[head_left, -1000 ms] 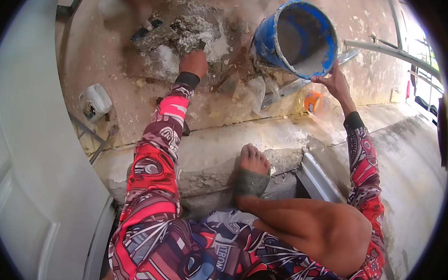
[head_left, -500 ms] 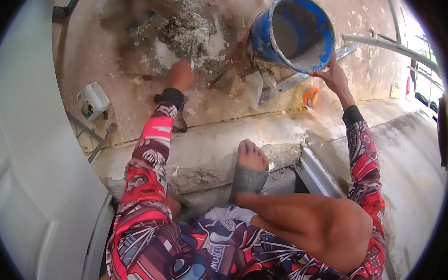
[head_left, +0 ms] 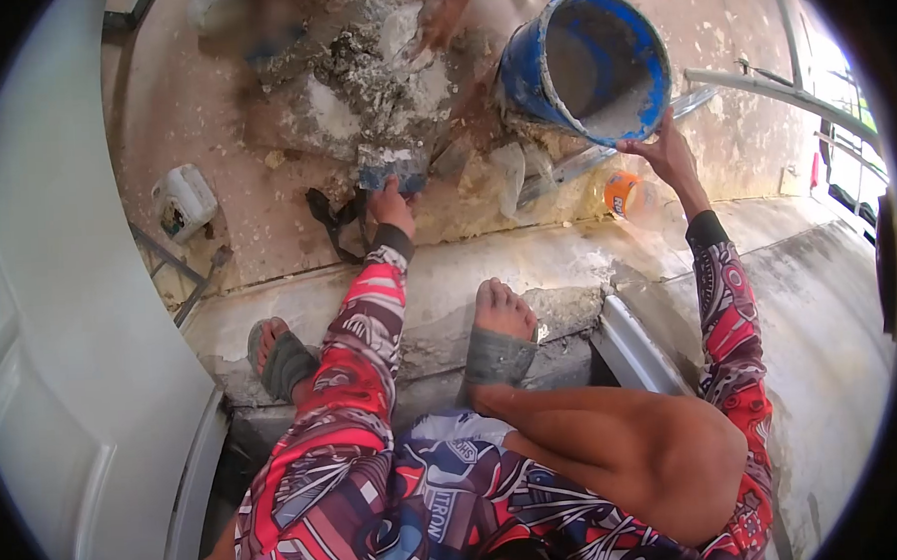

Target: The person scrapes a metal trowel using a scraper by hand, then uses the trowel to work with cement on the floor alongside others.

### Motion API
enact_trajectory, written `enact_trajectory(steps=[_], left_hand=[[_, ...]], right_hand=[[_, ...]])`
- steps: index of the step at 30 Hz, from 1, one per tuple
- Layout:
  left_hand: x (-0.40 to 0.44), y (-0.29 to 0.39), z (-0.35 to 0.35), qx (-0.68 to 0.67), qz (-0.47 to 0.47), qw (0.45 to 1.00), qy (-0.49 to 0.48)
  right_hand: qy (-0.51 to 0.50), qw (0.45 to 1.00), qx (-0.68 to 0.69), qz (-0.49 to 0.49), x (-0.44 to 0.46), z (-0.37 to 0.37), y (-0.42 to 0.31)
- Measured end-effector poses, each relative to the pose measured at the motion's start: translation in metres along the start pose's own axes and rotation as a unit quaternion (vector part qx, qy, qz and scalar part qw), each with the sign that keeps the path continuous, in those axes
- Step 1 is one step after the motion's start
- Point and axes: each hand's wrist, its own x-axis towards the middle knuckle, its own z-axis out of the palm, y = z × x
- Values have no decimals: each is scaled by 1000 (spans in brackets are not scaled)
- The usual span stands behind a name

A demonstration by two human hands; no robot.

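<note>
My left hand point(head_left: 393, 204) is closed on a flat blue-grey scraper point(head_left: 392, 170), with wet mortar along its far edge. The blade lies at the near side of a heap of grey mortar point(head_left: 359, 69) spread on the floor. On the right, my right hand point(head_left: 663, 155) grips the near rim of a blue bucket point(head_left: 524, 71), fingers at its lower right edge. The bucket is tilted, its mouth facing me, and grey residue coats its inside.
Another person's hand point(head_left: 442, 20) is over the far side of the heap. A white jug point(head_left: 185, 201) lies left, a dark strap point(head_left: 338, 225) nearer me. A bottle with an orange label point(head_left: 622, 194) and a metal strip point(head_left: 574, 169) lie below the bucket. A white door panel point(head_left: 49, 297) borders the left.
My left hand has drawn back toward me and slightly right, bringing the scraper into view. Another person's hand has appeared over the heap. My right hand and the bucket have barely moved.
</note>
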Motion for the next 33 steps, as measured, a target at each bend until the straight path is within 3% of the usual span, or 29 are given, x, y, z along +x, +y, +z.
enact_trajectory(steps=[2, 6, 12, 15, 17, 19, 21, 24, 28, 32, 33], left_hand=[[7, -15, 16, -43, -5, 998, 49], [-8, -20, 11, -101, -15, 995, 11], [-15, -35, 16, -71, -65, 991, 97], [-5, -44, 41, -37, -34, 999, 17], [62, -101, 50, -24, 72, 995, -62], [65, -101, 73, -115, 45, 991, -56], [15, -34, 128, -306, -120, 944, 39], [15, 4, 137, -346, -102, 933, -1], [16, 34, 113, -300, -73, 951, -12], [0, 59, 99, -84, 73, 994, -9], [-6, 68, 103, -17, 148, 989, 15]], right_hand=[[0, 1000, -15, 13, -5, 0, 0], [7, 1000, 4, -8, -3, 0, -2], [-3, 1000, -3, 5, -5, -2, -4], [2, 1000, 14, 13, -5, 0, -2], [8, 1000, 22, 7, -1, 6, 5], [16, 1000, 22, -2, 3, 11, 15], [20, 1000, 16, 0, 1, 10, 13], [11, 1000, 24, -5, 1, 8, 13], [-7, 1000, 28, -1, -1, 7, 12], [2, 1000, -4, 2, -1, 5, 10], [3, 1000, -9, 5, -1, 5, 10]])
